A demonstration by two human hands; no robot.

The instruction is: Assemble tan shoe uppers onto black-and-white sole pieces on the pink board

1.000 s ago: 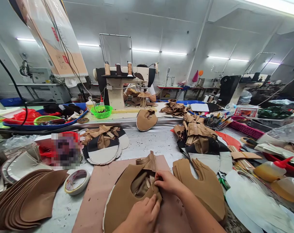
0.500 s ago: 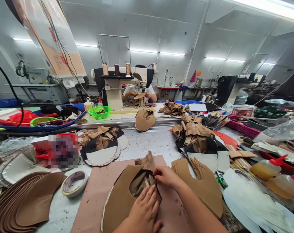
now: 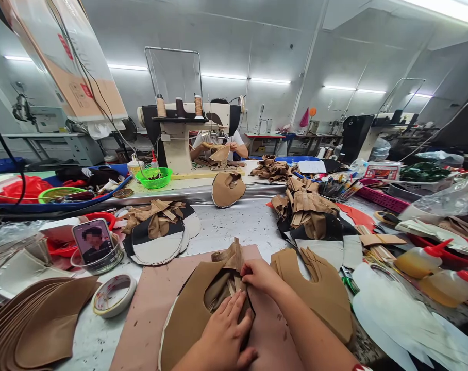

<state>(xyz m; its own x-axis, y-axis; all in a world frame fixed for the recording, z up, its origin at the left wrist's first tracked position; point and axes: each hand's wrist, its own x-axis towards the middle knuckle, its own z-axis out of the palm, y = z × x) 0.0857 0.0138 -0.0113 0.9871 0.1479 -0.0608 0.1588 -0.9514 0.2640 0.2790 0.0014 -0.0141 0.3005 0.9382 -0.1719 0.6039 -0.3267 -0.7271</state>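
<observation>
A brown curved shoe upper piece (image 3: 185, 314) with a white-edged rim lies on the pink mat (image 3: 135, 324) in front of me. Thin straps (image 3: 234, 257) stand up at its far end, and folded lining shows inside its cut-out. My left hand (image 3: 228, 324) rests flat across the piece's right side, fingers stretched toward the straps. At the far right edge of the piece, my right hand (image 3: 261, 278) pinches the brown material between thumb and fingers. A stack of similar brown pieces (image 3: 322, 293) lies just right of my right forearm.
Half-finished uppers lie in a left pile (image 3: 156, 247) and a right pile (image 3: 322, 226). A tape roll (image 3: 114, 296), a phone (image 3: 93, 239) and brown panels (image 3: 44, 330) are on the left. Glue bottles (image 3: 419, 260) stand right. A person works behind a sewing machine (image 3: 180, 141).
The camera view has shifted slightly. My left hand's fingers have spread a little, with the thumb farther out. My right hand keeps its pinch at the edge.
</observation>
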